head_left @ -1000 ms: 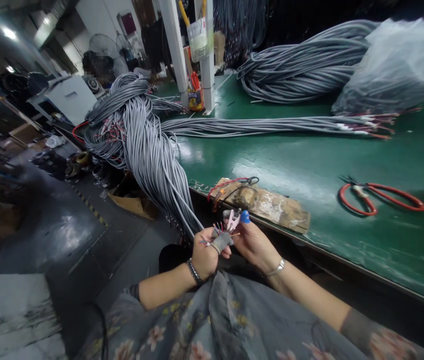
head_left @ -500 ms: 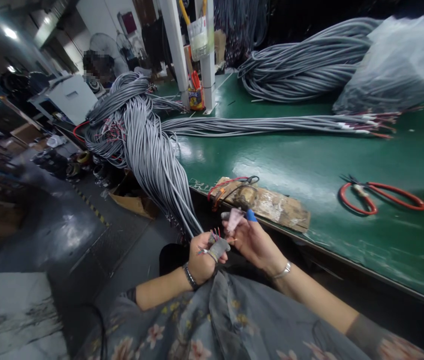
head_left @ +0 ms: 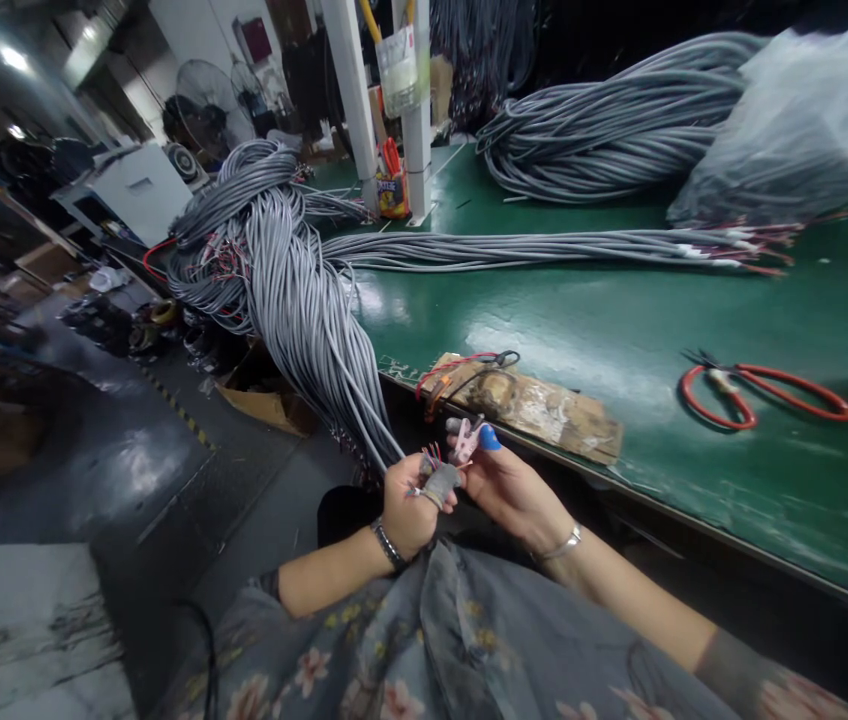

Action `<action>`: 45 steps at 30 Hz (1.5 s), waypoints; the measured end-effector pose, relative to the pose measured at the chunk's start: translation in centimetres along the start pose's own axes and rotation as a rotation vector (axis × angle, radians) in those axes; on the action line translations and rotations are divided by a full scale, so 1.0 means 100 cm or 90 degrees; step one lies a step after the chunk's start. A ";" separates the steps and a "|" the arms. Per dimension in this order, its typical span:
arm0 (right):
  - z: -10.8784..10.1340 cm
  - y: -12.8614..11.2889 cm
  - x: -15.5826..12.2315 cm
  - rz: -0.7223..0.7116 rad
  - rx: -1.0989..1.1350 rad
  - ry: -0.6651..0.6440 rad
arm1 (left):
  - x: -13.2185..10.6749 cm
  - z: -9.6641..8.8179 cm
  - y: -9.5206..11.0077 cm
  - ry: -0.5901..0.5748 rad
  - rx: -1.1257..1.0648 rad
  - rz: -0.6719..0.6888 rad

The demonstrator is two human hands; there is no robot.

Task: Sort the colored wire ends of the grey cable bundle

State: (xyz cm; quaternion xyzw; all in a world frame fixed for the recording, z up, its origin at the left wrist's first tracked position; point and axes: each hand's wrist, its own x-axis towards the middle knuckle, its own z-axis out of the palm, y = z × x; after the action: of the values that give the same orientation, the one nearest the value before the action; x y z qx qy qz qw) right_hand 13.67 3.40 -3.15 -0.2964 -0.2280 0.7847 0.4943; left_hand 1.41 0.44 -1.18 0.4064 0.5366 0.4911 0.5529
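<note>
My left hand point(head_left: 407, 515) is closed around the end of a grey cable point(head_left: 392, 452), just above my lap. Thin coloured wires point(head_left: 433, 455) fan out past the fingers, and a grey covering wraps the thumb. Close beside it, my right hand point(head_left: 520, 497) pinches a small pink hand tool point(head_left: 465, 440), its exact kind too small to make out. A blue cover point(head_left: 489, 438) sits on one fingertip of that hand. The tool is near the wire ends; whether it touches them I cannot tell.
Grey cables point(head_left: 300, 300) hang in a thick bundle over the edge of the green bench point(head_left: 604, 320). A worn wooden board point(head_left: 559, 415) lies at that edge. Red-handled scissors point(head_left: 728, 388) rest at right. Behind are coiled cables point(head_left: 611, 125) and a plastic bag point(head_left: 814, 120).
The pink tool has turned in my right fingers, and the blue-covered fingertip has moved left and lower. My left hand has shifted slightly right, still holding the cable.
</note>
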 end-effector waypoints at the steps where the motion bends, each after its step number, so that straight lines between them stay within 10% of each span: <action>1: 0.000 0.001 0.000 -0.006 -0.007 -0.003 | 0.000 0.001 0.000 -0.003 0.004 0.002; 17: -0.003 0.002 -0.013 0.094 0.019 -0.040 | -0.010 -0.013 -0.001 -0.010 0.033 0.030; 27: 0.003 0.003 -0.021 0.046 -0.240 0.011 | -0.002 -0.029 -0.017 -0.168 0.207 0.177; 32: 0.000 -0.002 -0.020 0.006 -0.334 -0.019 | 0.000 -0.028 -0.005 -0.224 0.209 0.073; 37: -0.006 0.001 -0.021 0.027 -0.263 -0.017 | 0.001 -0.026 -0.010 -0.115 0.067 -0.031; 45: 0.004 0.007 -0.021 0.008 -0.217 0.029 | 0.000 -0.025 -0.005 -0.160 0.064 -0.031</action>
State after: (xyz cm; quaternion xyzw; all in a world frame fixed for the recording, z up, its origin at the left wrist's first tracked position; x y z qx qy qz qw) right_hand 13.67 1.24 -2.84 -0.3953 -0.3446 0.7307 0.4371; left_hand -1.00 0.17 -1.91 0.4785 0.4968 0.3955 0.6065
